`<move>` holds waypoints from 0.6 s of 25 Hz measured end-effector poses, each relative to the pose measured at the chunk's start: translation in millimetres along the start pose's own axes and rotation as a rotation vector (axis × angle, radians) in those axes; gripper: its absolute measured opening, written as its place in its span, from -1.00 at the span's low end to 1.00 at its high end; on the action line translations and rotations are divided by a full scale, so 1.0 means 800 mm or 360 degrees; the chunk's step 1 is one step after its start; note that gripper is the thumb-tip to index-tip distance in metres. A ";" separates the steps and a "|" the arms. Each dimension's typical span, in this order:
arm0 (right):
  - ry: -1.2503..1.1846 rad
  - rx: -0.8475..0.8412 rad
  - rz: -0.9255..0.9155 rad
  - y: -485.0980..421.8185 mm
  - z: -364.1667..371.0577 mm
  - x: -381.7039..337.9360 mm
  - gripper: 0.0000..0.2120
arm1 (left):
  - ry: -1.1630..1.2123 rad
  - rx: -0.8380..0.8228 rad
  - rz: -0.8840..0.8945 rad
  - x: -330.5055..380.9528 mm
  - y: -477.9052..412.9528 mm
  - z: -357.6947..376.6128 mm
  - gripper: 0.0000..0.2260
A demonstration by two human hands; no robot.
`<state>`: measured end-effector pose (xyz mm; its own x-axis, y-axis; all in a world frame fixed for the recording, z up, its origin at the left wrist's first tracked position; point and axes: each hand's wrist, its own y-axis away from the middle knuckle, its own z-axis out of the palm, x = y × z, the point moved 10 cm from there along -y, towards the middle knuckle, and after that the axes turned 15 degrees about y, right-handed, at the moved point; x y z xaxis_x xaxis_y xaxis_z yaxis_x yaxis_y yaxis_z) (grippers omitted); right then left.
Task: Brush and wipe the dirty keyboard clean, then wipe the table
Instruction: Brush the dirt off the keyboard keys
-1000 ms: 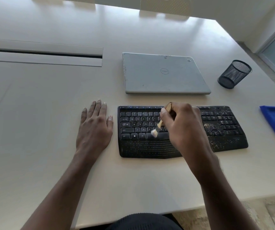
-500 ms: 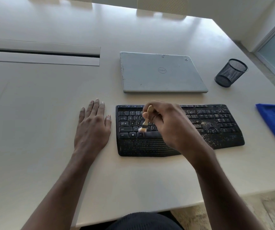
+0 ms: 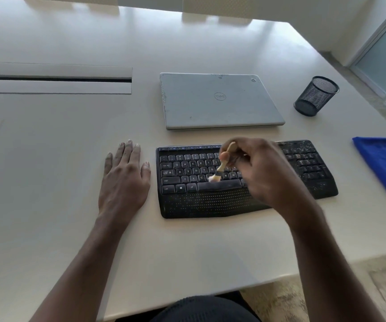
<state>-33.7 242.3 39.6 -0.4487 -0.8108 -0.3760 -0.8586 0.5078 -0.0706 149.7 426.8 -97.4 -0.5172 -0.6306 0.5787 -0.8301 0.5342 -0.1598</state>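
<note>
A black keyboard (image 3: 187, 201) lies on the white table (image 3: 47, 159) in front of me. Its right end still carries pale crumbs and dust, while the left half looks dark and clean. My right hand (image 3: 261, 173) hovers over the keyboard's middle, gripping a small wooden brush (image 3: 222, 166) whose white bristles touch the keys just above the space bar. My left hand (image 3: 124, 180) rests flat on the table just left of the keyboard, fingers spread, holding nothing. A blue cloth (image 3: 385, 166) lies at the right table edge.
A closed grey laptop (image 3: 217, 101) sits behind the keyboard. A black mesh pen cup (image 3: 315, 96) stands at the back right. A long cable slot (image 3: 54, 80) runs across the table at the left. The table's near edge is by my lap.
My right hand swept the brush left along the lower key rows, then back right toward the middle. My left hand stayed flat in place.
</note>
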 end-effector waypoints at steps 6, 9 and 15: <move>0.0147 -0.0041 0.0144 0.009 -0.010 0.043 -0.89 | -0.0007 0.0008 -0.0006 0.001 0.000 0.001 -0.48; 0.0115 0.0100 0.0078 0.014 -0.023 0.029 -0.92 | -0.0015 0.0006 -0.0010 0.001 -0.001 0.001 -0.48; -0.0088 -0.0058 -0.0059 0.007 0.014 0.003 -0.91 | -0.0021 0.0006 -0.0012 0.002 0.001 0.001 -0.48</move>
<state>-36.8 246.2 28.0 -0.4030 -0.8109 -0.4244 -0.8831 0.4663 -0.0523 148.2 426.0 -97.4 -0.5138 -0.6419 0.5691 -0.8347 0.5274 -0.1586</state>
